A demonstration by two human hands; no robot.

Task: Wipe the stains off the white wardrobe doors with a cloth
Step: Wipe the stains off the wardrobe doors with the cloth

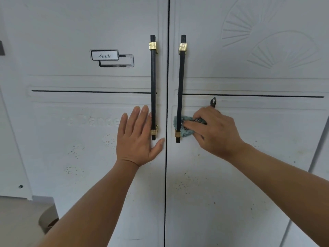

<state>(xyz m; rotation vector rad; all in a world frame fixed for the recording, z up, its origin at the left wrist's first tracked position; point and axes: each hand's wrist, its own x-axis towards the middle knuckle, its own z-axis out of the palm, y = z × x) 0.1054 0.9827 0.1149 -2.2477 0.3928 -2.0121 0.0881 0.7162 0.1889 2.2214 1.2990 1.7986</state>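
Two white wardrobe doors fill the view, the left door [85, 139] and the right door [258, 132], split by a dark vertical gap. Each carries a long black handle with gold clips, the left handle [153, 82] and the right handle [181, 82]. My right hand [216, 130] presses a bunched teal cloth [186, 131] with a dark hanging loop against the right door beside the lower end of its handle. My left hand [138, 138] lies flat, fingers spread, on the left door over that handle's lower end. Dark speckled stains [185, 184] dot the lower parts of both doors.
A "Smile" label [104, 55] sits on the upper left door. A white side panel [12, 139] stands at the far left, with a pale floor and a round container [48, 218] at the bottom left. Embossed fan patterns mark the upper right door.
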